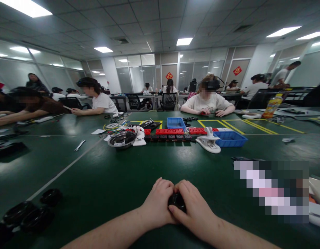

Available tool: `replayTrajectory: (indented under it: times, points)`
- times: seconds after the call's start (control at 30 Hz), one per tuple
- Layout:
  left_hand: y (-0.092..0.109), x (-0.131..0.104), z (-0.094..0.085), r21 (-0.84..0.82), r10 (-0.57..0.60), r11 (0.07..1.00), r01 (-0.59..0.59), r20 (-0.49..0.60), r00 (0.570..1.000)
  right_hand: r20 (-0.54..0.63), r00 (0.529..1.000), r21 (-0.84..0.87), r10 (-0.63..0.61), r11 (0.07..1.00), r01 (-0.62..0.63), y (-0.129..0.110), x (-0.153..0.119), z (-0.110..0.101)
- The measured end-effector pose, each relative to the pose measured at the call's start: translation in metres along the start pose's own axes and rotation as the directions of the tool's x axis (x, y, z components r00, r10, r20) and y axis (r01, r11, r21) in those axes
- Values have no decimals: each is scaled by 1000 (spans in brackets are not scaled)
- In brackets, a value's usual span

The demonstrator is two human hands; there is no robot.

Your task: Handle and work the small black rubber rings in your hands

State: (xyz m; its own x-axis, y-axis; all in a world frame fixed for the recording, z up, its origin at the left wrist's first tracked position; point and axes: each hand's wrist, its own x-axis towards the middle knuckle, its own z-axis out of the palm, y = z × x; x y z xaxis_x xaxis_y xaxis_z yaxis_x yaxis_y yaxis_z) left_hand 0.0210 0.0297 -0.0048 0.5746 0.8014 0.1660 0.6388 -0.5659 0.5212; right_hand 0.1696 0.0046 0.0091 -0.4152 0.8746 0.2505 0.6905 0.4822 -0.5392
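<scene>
1. Closest to the camera, the left hand [158,200] and right hand [195,205] meet around a black ring [178,201], well toward the near side of the desk [129,176].
2. Right fingers are bent close over the ring, thumb laid across its near side; left fingers curl in from the other side and seem to grip too. Such a two-sided wrap probably keeps it steady.
3. Fingertips on the far side and the left thumb are hidden, so how firmly each presses I cannot tell. Whether the ring touches the desk is unclear.
4. Loose rings [18,211] cluster toward the near left corner, perhaps kept within reach; the outermost is cut off by the frame.
5. Toward the far edge, a bowl [121,141] and tray [232,139] flank red blocks [170,131], seemingly to corral small parts; the bowl's contents are tangled beyond telling.
6. Pixelation masks something toward the right edge. The near edge is out of frame.
</scene>
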Motion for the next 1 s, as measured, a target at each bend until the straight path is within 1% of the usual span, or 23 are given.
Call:
replayTrajectory:
  times: [0.17,0.3,0.47,0.63,0.73,0.83,0.93,1.0]
  points:
    - [-7,1,-4,-12,60,998,-60,38,997,-2,994,24,-112,993,112,0,0,-4]
    - [-13,3,-8,-28,133,991,-131,84,988,3,971,91,-240,967,239,1,-1,-6]
    - [-14,4,-9,2,191,981,-194,138,972,-18,919,143,-393,909,392,-1,-2,-7]
    - [-19,4,-4,17,234,971,-239,140,962,-19,856,153,-517,844,514,-6,-3,-10]
    - [-22,4,-2,-5,230,973,-231,148,962,-32,834,165,-552,820,549,-5,-5,-9]
    - [-22,4,-2,3,222,974,-226,156,962,-42,822,166,-567,808,566,-7,-5,-8]
    - [-20,3,-2,19,210,976,-216,154,965,-10,841,117,-542,834,539,-16,-4,-19]
    - [-19,2,-2,16,207,977,-211,148,967,-45,860,87,-509,855,511,-20,-9,-33]
